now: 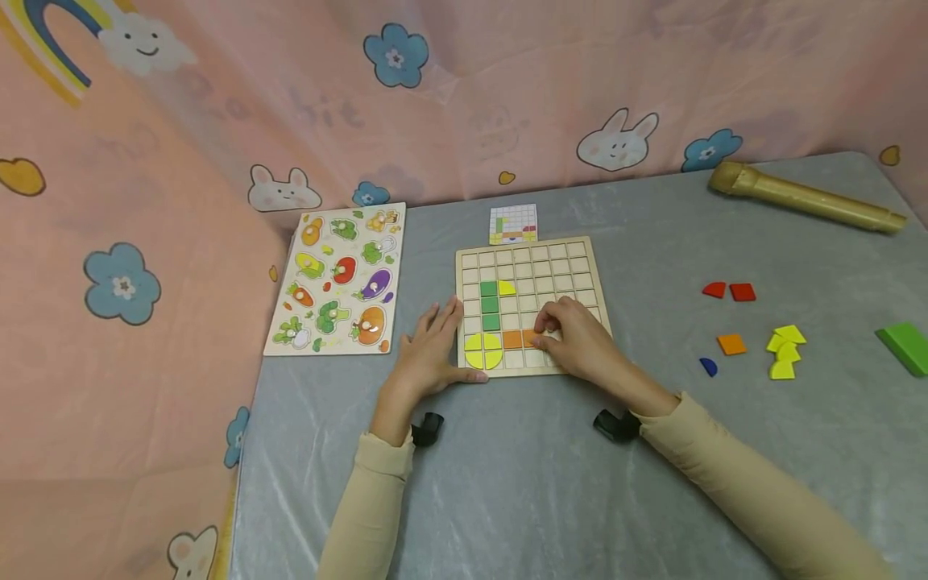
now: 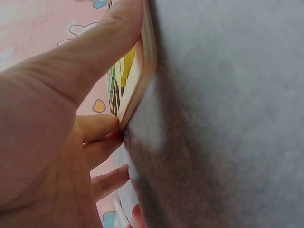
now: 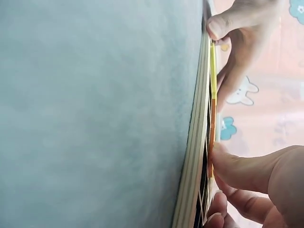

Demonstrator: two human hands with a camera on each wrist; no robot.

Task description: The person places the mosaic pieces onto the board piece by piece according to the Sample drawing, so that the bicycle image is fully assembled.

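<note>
A wooden grid board (image 1: 536, 274) lies on the table, with green square tiles (image 1: 490, 304), a yellow quarter-circle tile (image 1: 507, 287) and a yellow circle of quarter tiles (image 1: 482, 351) in its cells. My left hand (image 1: 428, 354) rests at the board's near left corner, its straight fingers along the left edge and the thumb on the front edge. With thumb and fingertips, my right hand (image 1: 580, 342) pinches an orange square tile (image 1: 530, 338) in the row beside the yellow circle. Another orange tile (image 1: 511, 339) lies just left of it. In the right wrist view the thumb touches the orange tile (image 3: 212, 161).
A small pattern card (image 1: 513, 223) lies behind the board. To the left is a vegetable puzzle board (image 1: 333, 282). Loose red (image 1: 743, 292), orange (image 1: 731, 344), blue (image 1: 708, 366) and yellow tiles (image 1: 786, 352) lie right, near a green block (image 1: 905, 348) and a gold stick (image 1: 805, 197).
</note>
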